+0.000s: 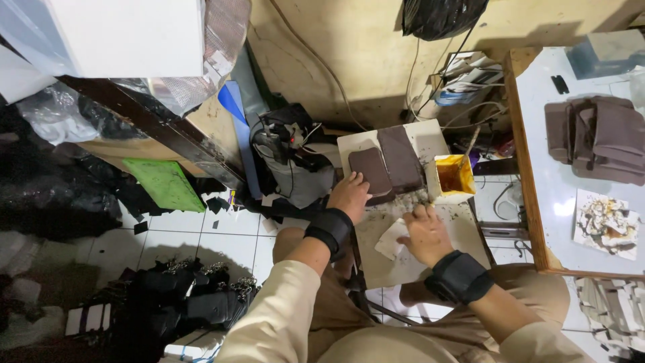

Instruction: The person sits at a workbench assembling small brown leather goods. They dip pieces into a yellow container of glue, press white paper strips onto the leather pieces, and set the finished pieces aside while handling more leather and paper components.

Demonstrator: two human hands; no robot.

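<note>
My left hand [349,195] rests with its fingers on the near edge of a dark brown leather piece [370,173] lying on a white board [430,141]. A second, longer brown leather piece [400,158] lies beside it on the right. My right hand [424,234] presses down on a white scrap of cloth or paper [391,240] on the dirty work board [463,225] across my lap. Both wrists wear black straps. A small yellow tub of glue [452,176] with a brush handle stands just right of the leather.
A white table [557,181] at right carries a stack of brown leather pieces [594,138] and a stained tile [608,223]. Black bags with metal clips [191,296] lie on the tiled floor at left. A green sheet [164,183] and cables lie near the wall.
</note>
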